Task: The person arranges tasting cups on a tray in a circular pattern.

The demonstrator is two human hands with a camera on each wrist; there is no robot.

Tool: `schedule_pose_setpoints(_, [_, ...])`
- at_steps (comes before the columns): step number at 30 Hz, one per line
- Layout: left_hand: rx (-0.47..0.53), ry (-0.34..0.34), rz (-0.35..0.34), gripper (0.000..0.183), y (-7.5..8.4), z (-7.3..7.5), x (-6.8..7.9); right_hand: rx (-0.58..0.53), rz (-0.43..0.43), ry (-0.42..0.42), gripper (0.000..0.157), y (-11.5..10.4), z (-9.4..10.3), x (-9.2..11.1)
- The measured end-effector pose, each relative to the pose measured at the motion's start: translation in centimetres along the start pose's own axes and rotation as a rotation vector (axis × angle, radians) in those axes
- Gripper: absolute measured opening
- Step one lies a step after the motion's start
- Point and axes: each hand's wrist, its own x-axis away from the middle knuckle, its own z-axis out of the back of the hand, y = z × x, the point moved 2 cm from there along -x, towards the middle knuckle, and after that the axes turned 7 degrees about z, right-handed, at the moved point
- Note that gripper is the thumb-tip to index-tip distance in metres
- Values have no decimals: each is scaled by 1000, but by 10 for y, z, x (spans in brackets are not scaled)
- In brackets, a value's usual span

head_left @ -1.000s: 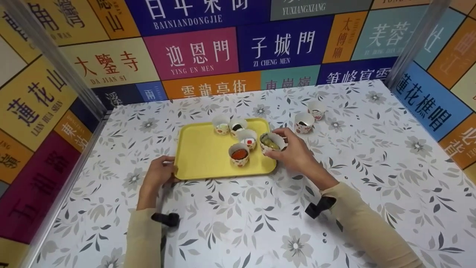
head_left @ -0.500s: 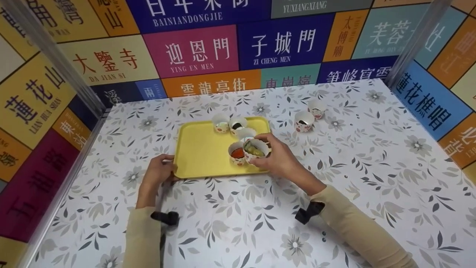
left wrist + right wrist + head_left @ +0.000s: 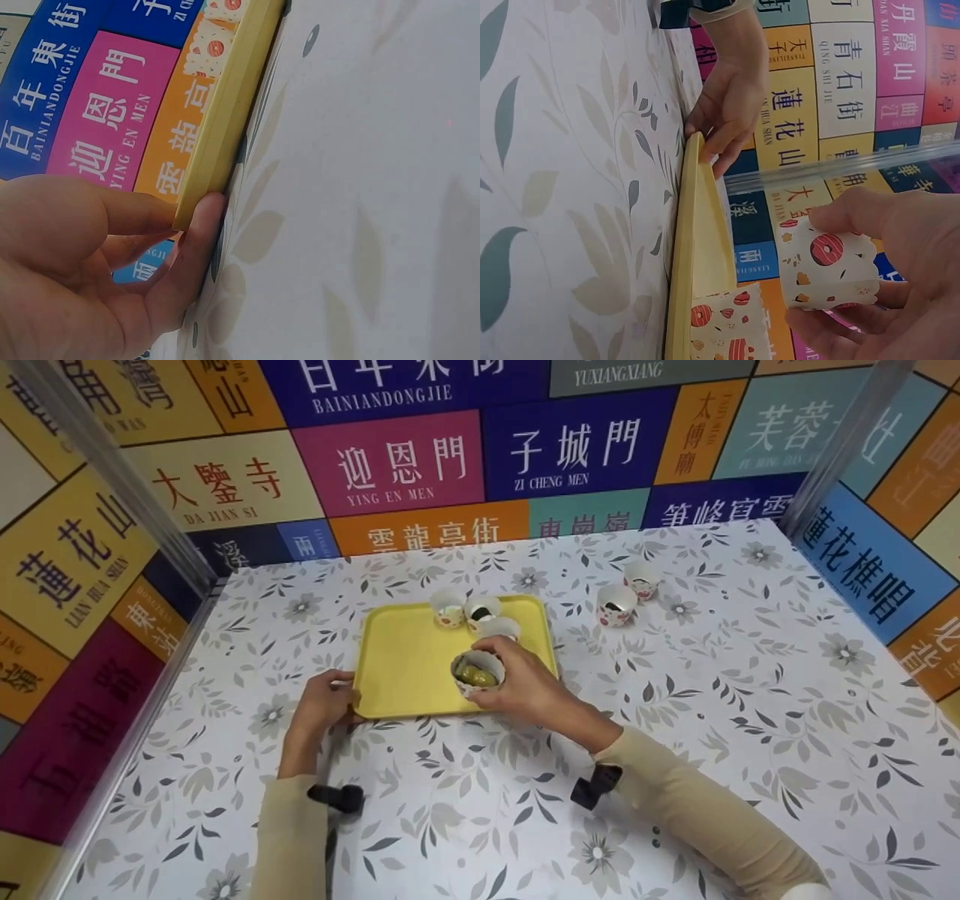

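Note:
My right hand grips a paper cup with glossy green contents, holding it over the right half of a yellow tray. Seen from the right wrist, that cup has a donut print and hangs above the tray's surface between thumb and fingers. Another printed cup stands on the tray below it. From the head, the red-filled cup is hidden behind the held one. My left hand pinches the tray's left edge; in the left wrist view its thumb and fingers close on the yellow rim.
Toward the tray's back right stand a cup with pale contents, one with something black and a partly covered cup. Off the tray, two more cups stand at the back right of the flowered table. Printed panels wall the table.
My right hand has carried the cup with green contents leftward from the tray's right edge to over the red-filled cup. The left hand and the tray have stayed in place.

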Motion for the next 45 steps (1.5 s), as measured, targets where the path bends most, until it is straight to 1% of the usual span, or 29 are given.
schedule_pose_setpoints(3, [2, -6, 4, 43, 0, 0, 1, 17, 26, -21, 64, -3, -6, -5])
schedule_pose_setpoints(8, [15, -12, 1, 43, 0, 1, 2, 40, 31, -53, 64, -5, -15, -13])
schedule_pose_setpoints(15, [54, -31, 2, 45, 1, 1, 1, 64, 39, -74, 60, -5, -24, -23])
schedule_pose_setpoints(19, [56, -31, -7, 44, 0, 1, 1, 110, 34, -87, 59, -5, -28, -29])
schedule_pose_setpoints(24, [44, -15, -42, 45, -1, 1, 1, 211, 76, -89, 55, -3, -34, -36])
schedule_pose_setpoints(26, [40, -9, -42, 46, -1, 1, 1, 253, 93, -103, 55, 0, -37, -38])
schedule_pose_setpoints(30, [43, -8, -19, 46, 0, 1, 0, 318, 115, -144, 56, 3, -41, -42])
schedule_pose_setpoints(35, [51, -19, -15, 47, -1, 1, 0, 361, 123, -157, 56, 8, -46, -47])
schedule_pose_setpoints(41, [32, -7, -5, 46, -1, 1, -1, 408, 125, -189, 57, 13, -49, -51])
schedule_pose_setpoints(45, [37, -8, -2, 46, 0, 1, -2, 426, 136, -193, 57, 16, -50, -52])
